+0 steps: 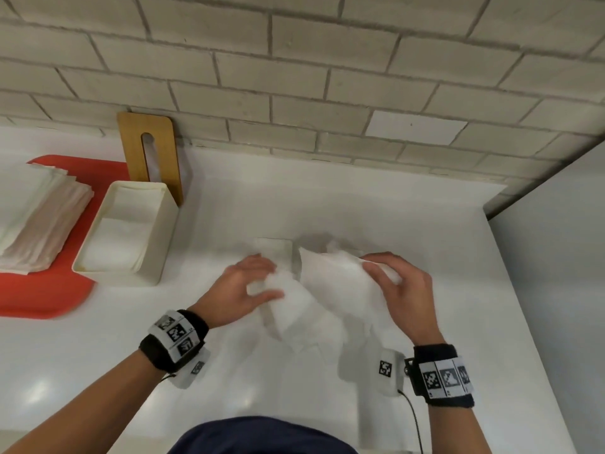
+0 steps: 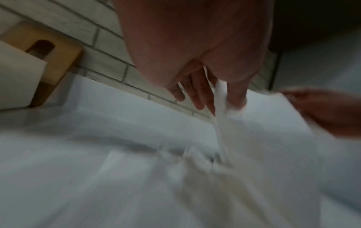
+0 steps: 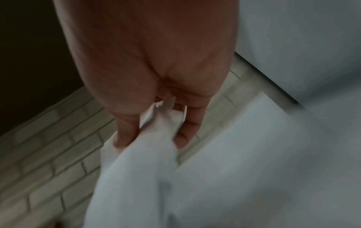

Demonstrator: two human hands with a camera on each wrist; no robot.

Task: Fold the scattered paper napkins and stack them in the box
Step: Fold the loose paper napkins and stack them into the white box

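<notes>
A white paper napkin (image 1: 330, 286) hangs between both hands above the white counter (image 1: 229, 371). My left hand (image 1: 258, 283) pinches its left edge between thumb and fingers; the left wrist view shows the napkin (image 2: 220, 98) caught there. My right hand (image 1: 383, 268) grips the napkin's far right corner, and the right wrist view shows the napkin (image 3: 154, 148) bunched between thumb and fingers. More white napkins (image 1: 311, 335) lie loose on the counter under the hands. The cream box (image 1: 154, 257) stands at the left with folded napkins (image 1: 114, 240) inside.
A red tray (image 1: 42, 296) at the far left carries a fanned stack of napkins (image 1: 39, 221). A wooden lid with a slot (image 1: 150, 152) leans on the brick wall behind the box. The counter's right edge runs along a grey wall (image 1: 556, 290).
</notes>
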